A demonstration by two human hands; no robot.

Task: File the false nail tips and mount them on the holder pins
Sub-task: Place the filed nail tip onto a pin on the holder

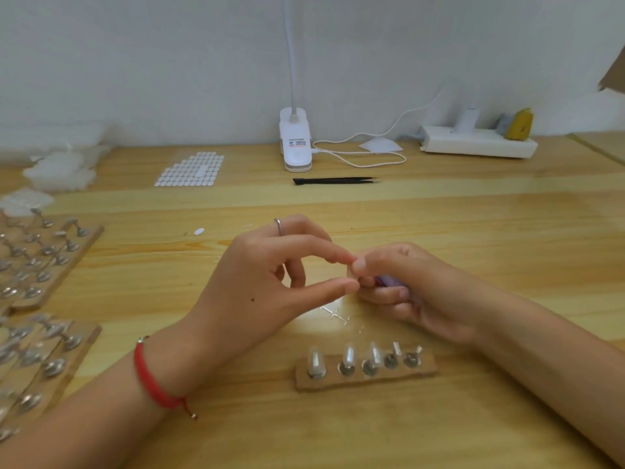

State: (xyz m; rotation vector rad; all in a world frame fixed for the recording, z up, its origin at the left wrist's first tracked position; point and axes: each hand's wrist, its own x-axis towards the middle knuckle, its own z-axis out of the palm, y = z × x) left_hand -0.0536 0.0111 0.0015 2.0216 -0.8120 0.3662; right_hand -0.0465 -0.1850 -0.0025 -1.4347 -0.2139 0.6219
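Note:
My left hand (270, 282) pinches a small clear nail tip (351, 273) between thumb and forefinger above the table's middle. My right hand (406, 286) meets it fingertip to fingertip and curls round a purple nail file (389, 281), mostly hidden in the palm. Below the hands lies a cardboard holder strip (365, 379) with several metal pins; three pins on the left carry clear nail tips (348, 355), the two on the right are bare. Clear plastic sprue bits (334, 313) lie between the hands and the strip.
Cardboard boards with many pins (44, 258) fill the left edge. At the back are a sheet of white adhesive dots (191, 170), black tweezers (334, 180), a clip lamp base (296, 143) with cable, a white power strip (480, 143), and bags of clear tips (61, 167).

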